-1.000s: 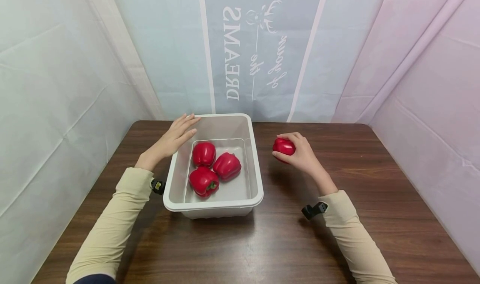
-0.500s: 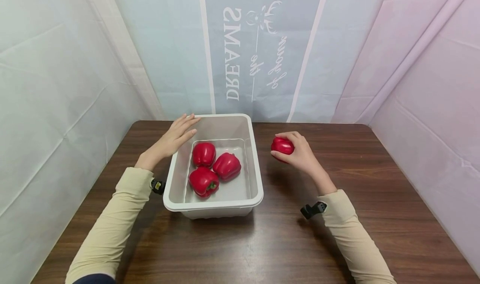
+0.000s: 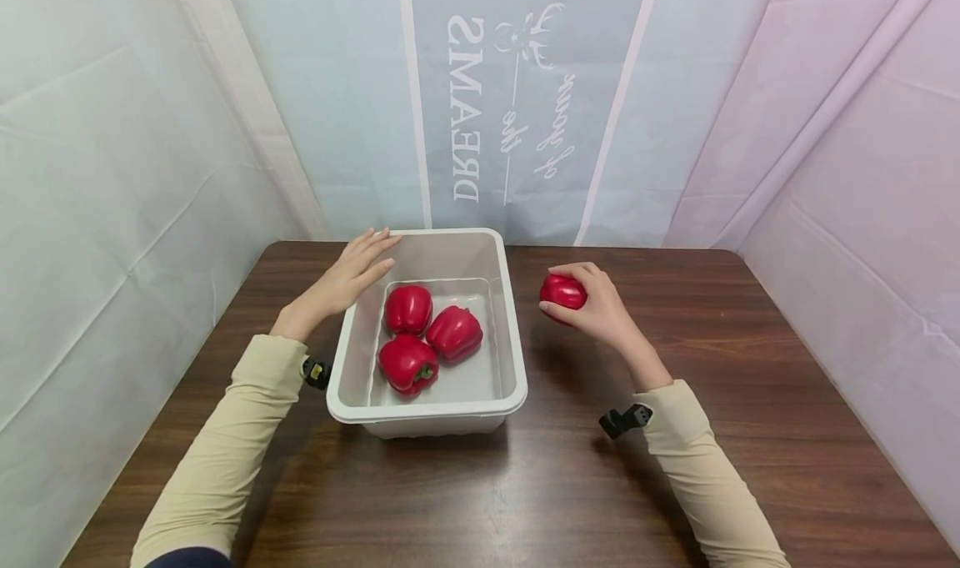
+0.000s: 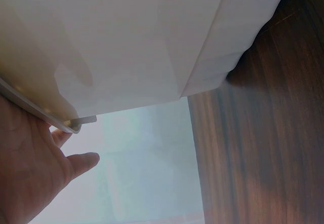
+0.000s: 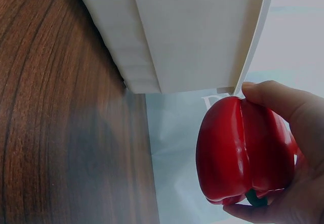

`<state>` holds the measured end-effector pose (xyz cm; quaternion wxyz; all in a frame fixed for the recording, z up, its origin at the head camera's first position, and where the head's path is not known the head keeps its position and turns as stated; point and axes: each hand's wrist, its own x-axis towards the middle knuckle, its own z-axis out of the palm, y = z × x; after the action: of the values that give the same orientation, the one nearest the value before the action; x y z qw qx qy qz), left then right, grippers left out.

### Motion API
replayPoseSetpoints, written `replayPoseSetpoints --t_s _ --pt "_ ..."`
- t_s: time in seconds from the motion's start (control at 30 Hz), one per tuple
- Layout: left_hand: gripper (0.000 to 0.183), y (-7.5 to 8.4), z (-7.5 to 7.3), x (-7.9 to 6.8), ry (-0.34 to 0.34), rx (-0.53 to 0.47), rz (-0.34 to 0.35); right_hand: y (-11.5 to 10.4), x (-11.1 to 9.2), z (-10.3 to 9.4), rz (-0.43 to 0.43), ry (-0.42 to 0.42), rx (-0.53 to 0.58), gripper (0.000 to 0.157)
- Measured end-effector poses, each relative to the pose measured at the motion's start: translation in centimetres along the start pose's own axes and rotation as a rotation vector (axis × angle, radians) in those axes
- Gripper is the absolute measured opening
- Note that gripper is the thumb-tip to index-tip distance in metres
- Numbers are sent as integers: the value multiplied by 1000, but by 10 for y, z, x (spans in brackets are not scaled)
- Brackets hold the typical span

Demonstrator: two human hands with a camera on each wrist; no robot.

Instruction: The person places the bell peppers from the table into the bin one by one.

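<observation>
A red bell pepper [image 3: 564, 293] is gripped between the thumb and fingers of my right hand [image 3: 600, 305], just right of the white plastic bin [image 3: 512, 347]. In the right wrist view this pepper [image 5: 243, 150] is held above the table, its green stem pointing toward the palm side. My left hand [image 3: 341, 280] lies over the bin's left rim with its fingers extended. From the left wrist view, the hand [image 4: 30, 168] meets the rim from outside, thumb sticking out. Inside the bin sit three more red peppers, one at the back [image 3: 408, 308], one at right [image 3: 455, 333] and one in front [image 3: 407, 364].
The bin stands left of centre on a dark wood table [image 3: 465, 501]. A pale fabric backdrop [image 3: 525, 109] with mirrored lettering hangs behind the table, and white cloth walls [image 3: 97, 176] flank both sides. Each wrist carries a small black camera [image 3: 626, 420].
My right hand, with the bell pepper in it, has drifted slightly left toward the bin. The left hand, the bin and the peppers inside have stayed put.
</observation>
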<state>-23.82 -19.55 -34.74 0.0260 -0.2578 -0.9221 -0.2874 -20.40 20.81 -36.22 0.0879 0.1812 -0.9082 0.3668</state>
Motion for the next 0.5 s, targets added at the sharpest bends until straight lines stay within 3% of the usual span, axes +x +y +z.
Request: replayPoseSetpoints --t_s 0.5 --pt "53 1 0 1 2 3 -1 -6 1 -2 -8 12 6 55"
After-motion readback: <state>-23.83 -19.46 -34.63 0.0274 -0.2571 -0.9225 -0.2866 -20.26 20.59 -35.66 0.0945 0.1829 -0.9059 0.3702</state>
